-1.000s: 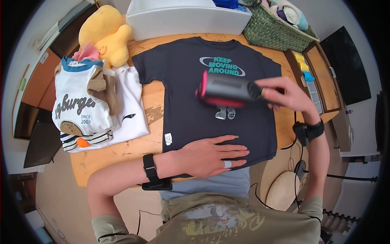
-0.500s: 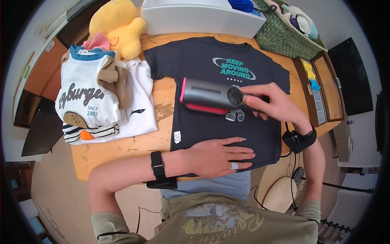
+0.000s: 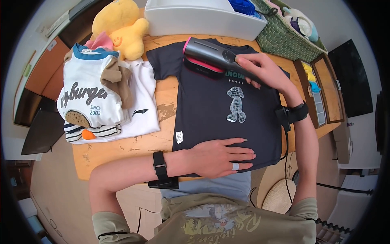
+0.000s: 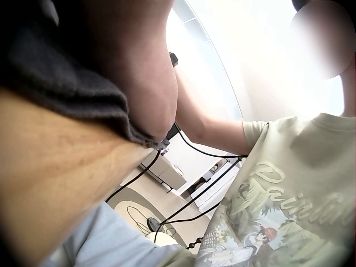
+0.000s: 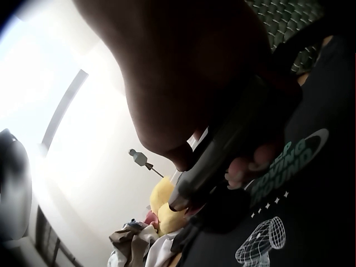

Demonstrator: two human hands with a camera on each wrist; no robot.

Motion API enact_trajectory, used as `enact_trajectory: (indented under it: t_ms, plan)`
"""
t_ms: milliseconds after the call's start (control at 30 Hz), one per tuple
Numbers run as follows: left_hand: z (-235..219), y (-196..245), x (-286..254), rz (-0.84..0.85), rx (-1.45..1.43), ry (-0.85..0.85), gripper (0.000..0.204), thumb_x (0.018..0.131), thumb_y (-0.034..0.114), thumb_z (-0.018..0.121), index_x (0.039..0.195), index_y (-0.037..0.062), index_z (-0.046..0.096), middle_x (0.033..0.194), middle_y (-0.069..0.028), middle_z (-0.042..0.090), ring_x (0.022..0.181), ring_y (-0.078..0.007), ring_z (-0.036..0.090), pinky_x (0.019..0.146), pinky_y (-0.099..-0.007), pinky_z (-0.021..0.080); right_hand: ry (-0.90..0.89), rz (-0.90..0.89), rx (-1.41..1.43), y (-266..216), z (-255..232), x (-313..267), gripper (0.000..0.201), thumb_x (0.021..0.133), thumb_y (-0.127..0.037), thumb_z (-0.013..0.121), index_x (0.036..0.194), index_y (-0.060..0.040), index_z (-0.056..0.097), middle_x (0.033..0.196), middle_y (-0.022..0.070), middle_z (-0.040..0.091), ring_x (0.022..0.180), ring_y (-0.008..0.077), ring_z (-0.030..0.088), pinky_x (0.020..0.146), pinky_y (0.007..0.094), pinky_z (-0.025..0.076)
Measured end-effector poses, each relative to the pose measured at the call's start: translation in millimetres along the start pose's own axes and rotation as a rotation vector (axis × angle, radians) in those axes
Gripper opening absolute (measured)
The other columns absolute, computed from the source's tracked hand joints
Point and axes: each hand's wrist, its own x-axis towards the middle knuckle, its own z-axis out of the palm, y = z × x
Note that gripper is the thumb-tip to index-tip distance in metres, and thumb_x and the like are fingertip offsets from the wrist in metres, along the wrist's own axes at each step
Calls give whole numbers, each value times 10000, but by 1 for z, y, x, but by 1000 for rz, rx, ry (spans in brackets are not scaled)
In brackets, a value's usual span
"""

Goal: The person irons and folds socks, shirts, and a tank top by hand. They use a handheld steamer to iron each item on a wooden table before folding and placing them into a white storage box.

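Observation:
A dark grey T-shirt (image 3: 205,118) lies spread on the wooden table (image 3: 122,162), with a wireframe dog figure and green lettering on its front. My right hand (image 3: 265,70) grips the handle of a grey and pink handheld garment steamer (image 3: 209,52), thumb on top near its round control panel. The steamer is over the shirt's upper chest, covering much of the lettering. My left hand (image 3: 217,157) rests flat, fingers spread, on the shirt's lower hem. In the right wrist view the steamer's body (image 5: 214,156) shows dark below my hand.
To the left are folded clothes (image 3: 87,95) on a white garment (image 3: 144,105), with a yellow plush toy (image 3: 120,30) behind. A white bin (image 3: 203,20) and green woven basket (image 3: 288,36) line the back. An open wooden case (image 3: 329,89) stands right. Cables hang beside my right arm.
My right hand has swept the steamer left, then up from the shirt's middle to its upper chest, uncovering the dog figure. My left hand stays on the hem.

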Motion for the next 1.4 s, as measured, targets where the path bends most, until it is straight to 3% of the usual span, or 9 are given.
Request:
enact_trajectory:
  t_ms: [133,433,733,800,933,1067,1400]
  plan:
    - [2,0,0,26,11,93,497,1104,358,450,1533,119,527,1615,-91,473,1541,-189,365,1324,-460,171,50,34,8,-3,0,9,569,1048,-534,590,1401,-96,676,672,-11,597,517,57,557,491,219,452]
    - [1,-1,1,38,33,68,502,1102,363,452,1532,115,529,1620,-85,467,1552,-183,342,1325,-465,165,359,-8,-75,3,13,3,572,1019,-517,644,1379,-74,691,667,3,640,510,74,575,487,244,437]
    - [-4,1,1,20,27,55,495,1104,359,455,1544,141,518,1623,-78,464,1547,-175,352,1327,-461,167,663,57,127,51,-18,-87,418,1035,-370,689,1283,-34,713,670,24,650,503,69,569,473,230,421]
    - [-9,3,1,3,55,-14,503,1123,347,405,1591,165,434,1663,-58,399,1564,-178,319,1334,-458,160,725,85,138,65,-32,-114,392,1051,-346,669,1262,-17,705,675,32,647,497,75,564,467,229,418]
    - [-15,4,3,-6,81,-76,510,1131,344,391,1613,180,396,1683,-44,367,1572,-179,302,1337,-455,158,803,218,214,99,-55,-163,381,1084,-389,597,1112,-23,699,690,39,625,497,92,578,462,239,436]
    - [-15,5,4,-14,76,-71,514,1127,344,404,1614,179,399,1687,-37,363,1571,-177,304,1335,-454,162,832,364,273,118,-62,-204,402,1076,-404,606,1045,-11,686,685,43,637,500,104,593,459,246,458]
    - [-27,8,10,-36,33,-129,519,1113,332,428,1594,138,444,1685,-43,374,1569,-169,310,1331,-457,162,845,475,270,122,-60,-238,424,1079,-423,595,1148,-15,689,689,46,637,509,105,585,477,262,481]
